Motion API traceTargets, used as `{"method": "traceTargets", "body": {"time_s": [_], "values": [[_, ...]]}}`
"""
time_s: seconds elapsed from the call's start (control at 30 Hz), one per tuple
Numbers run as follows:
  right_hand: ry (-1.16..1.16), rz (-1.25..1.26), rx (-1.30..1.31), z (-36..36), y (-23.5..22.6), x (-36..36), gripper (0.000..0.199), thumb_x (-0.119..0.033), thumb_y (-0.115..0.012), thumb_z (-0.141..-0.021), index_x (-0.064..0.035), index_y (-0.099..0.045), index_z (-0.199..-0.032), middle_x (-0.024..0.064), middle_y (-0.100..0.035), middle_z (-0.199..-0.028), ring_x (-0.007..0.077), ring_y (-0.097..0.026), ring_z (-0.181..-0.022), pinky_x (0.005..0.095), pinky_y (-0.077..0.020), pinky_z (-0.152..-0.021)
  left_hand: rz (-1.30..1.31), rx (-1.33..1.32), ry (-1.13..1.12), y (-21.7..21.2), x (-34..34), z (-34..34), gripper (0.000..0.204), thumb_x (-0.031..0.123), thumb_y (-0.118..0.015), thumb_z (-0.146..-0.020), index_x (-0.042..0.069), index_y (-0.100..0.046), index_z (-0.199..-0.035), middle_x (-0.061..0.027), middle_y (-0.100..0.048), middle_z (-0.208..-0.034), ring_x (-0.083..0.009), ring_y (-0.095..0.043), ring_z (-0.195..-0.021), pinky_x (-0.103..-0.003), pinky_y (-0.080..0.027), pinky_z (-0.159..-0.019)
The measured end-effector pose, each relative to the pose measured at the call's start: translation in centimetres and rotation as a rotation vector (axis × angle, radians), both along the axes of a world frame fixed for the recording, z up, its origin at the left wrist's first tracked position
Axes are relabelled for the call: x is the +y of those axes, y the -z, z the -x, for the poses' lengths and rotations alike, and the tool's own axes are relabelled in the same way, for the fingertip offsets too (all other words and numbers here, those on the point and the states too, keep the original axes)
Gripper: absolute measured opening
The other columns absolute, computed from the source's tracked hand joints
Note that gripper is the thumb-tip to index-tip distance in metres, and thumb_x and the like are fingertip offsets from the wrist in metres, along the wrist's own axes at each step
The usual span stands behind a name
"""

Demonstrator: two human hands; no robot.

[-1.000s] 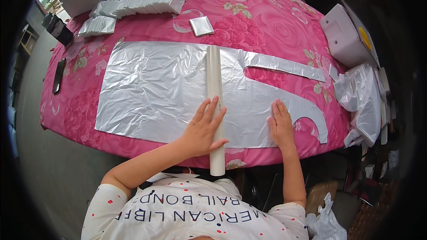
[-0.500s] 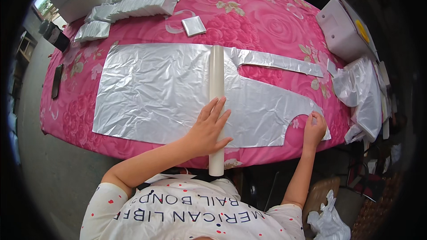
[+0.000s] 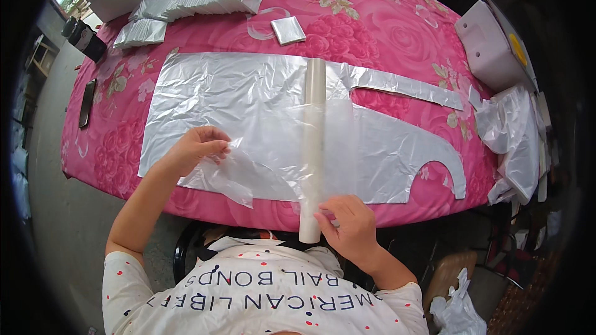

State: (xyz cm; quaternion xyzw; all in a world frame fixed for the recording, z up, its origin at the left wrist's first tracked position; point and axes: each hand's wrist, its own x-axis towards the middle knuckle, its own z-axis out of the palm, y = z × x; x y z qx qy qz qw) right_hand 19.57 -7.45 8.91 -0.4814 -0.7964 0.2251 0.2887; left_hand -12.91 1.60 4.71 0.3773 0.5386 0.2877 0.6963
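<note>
A silver plastic sheet, cut with curved openings and a long strap like an apron (image 3: pixel 397 149), lies flat on the pink floral tablecloth (image 3: pixel 397 216). Across it rests a long pale tube (image 3: pixel 316 80), its near end past the table edge. Thin clear plastic film (image 3: pixel 264 149) spreads over the silver sheet and around the tube's middle. My left hand (image 3: pixel 200 147) pinches the film's left corner, lifting it slightly. Beside the tube's lower part, my right hand (image 3: pixel 349 226) has its fingers curled together; what lies between them is hard to make out.
Rows of folded silver packets (image 3: pixel 205 1) stand at the far left, with a single packet (image 3: pixel 288 30) apart from them. A dark bottle (image 3: pixel 84 38) and a phone (image 3: pixel 87 104) lie left. At right are a white box (image 3: pixel 487 43) and clear plastic bags (image 3: pixel 512 136).
My left hand has left the tube, moved left and taken hold of clear film now showing over the sheet. The right hand came from the sheet's right end to the tube's lower part.
</note>
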Motion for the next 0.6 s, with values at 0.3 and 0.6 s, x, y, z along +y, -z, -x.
{"method": "traceTargets", "body": {"time_s": [0.3,0.6], "values": [[0.138,0.752,-0.227,-0.2,2.8,-1.9,0.045,-0.045,-0.064,-0.074,-0.0003,-0.062,-0.071,0.0124,-0.061,-0.060,0.0280,-0.061,-0.056,0.0359,-0.0478,-0.056,-1.002,1.276,0.025,-2.7,-0.5,6.0,0.031,0.000,-0.060,-0.076,0.000,-0.056,-0.106,-0.0118,-0.060,-0.102,-0.0260,-0.057,-0.096,-0.034,-0.046,-0.083],[0.246,0.833,-0.230,-2.1,1.3,-2.3,0.038,-0.036,-0.064,-0.073,0.0016,-0.065,-0.079,0.0153,-0.062,-0.064,0.0277,-0.063,-0.059,0.0347,-0.0486,-0.058,-1.154,0.602,0.257,2.4,-0.3,-13.9,0.053,0.007,-0.055,-0.081,-0.002,-0.037,-0.130,-0.0173,-0.038,-0.136,-0.0336,-0.036,-0.125,-0.040,-0.033,-0.102]]}}
